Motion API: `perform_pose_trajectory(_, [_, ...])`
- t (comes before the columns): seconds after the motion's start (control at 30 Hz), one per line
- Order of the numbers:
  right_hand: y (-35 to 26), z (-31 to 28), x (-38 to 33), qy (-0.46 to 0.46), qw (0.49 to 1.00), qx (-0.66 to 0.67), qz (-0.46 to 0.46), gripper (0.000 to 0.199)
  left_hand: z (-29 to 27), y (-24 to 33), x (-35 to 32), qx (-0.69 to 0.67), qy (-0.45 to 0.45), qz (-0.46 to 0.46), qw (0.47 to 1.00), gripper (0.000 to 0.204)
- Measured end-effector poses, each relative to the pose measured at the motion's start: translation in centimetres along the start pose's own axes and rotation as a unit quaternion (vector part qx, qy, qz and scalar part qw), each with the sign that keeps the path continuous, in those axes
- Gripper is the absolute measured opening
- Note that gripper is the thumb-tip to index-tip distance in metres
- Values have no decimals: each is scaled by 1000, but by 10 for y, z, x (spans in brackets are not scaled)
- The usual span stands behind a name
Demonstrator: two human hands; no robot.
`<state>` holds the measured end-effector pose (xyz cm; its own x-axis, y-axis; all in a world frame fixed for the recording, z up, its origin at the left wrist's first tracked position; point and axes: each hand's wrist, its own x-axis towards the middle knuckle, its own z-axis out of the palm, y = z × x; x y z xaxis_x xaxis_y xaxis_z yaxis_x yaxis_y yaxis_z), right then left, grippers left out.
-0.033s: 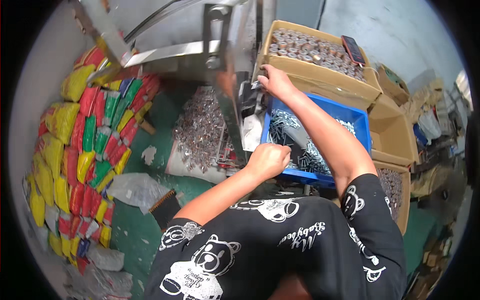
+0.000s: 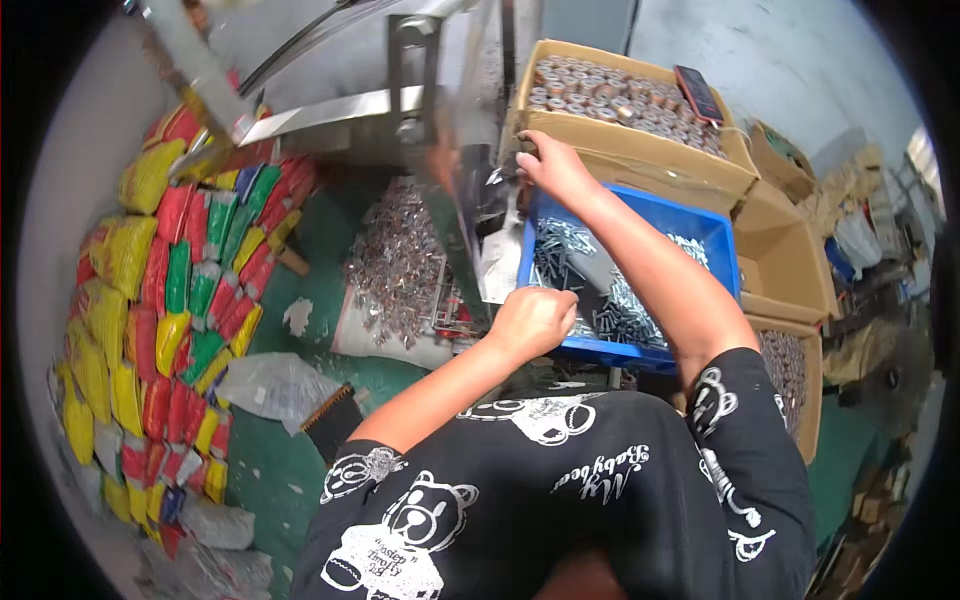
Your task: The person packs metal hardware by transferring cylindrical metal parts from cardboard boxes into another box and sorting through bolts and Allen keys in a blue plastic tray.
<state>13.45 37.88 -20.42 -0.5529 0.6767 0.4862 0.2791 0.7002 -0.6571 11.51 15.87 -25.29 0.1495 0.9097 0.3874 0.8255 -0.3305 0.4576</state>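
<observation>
My left hand is curled into a closed fist by the near left corner of a blue bin; whatever it may hold is hidden. Several loose screws lie in that bin, beneath my right forearm. Further off, my right hand is bent with thumb and forefinger brought close together, beside the dark metal part of a machine. Anything between those fingertips is too small to make out. A white paper scrap hangs between the machine and the bin.
A cardboard box of round metal parts, with a phone on its rim, stands behind the bin. Metal bars cross at upper left. Small pieces are heaped below. Colourful filled bags are stacked left. An open carton stands right.
The whole view has shifted slightly, so the machine and boxes sit a little further left. Both hands keep nearly the same pose and place.
</observation>
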Motion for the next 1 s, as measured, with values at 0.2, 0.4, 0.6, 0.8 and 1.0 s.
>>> perform_pose_trajectory(0.2, [31, -139, -160, -32, 980, 90, 175, 26, -6, -1, -2, -19, 18, -11, 1000, 16])
perform_pose_trajectory(0.4, [96, -293, -343, 258, 894, 68, 361, 24, -7, 8, 0, 15, 39, -33, 999, 15])
perform_pose_trajectory(0.6, [150, -315, -504, 209, 790, -319, 480, 29, 3, 8, 5, 22, -20, -60, 998, 16])
perform_pose_trajectory(0.8, [186, -278, -503, 192, 770, -304, 527, 33, 5, 4, 2, 17, -12, -43, 999, 16])
perform_pose_trajectory(1.0, [185, -331, -508, 247, 552, -444, 661, 29, 2, 0, -2, 20, -34, -85, 996, 18])
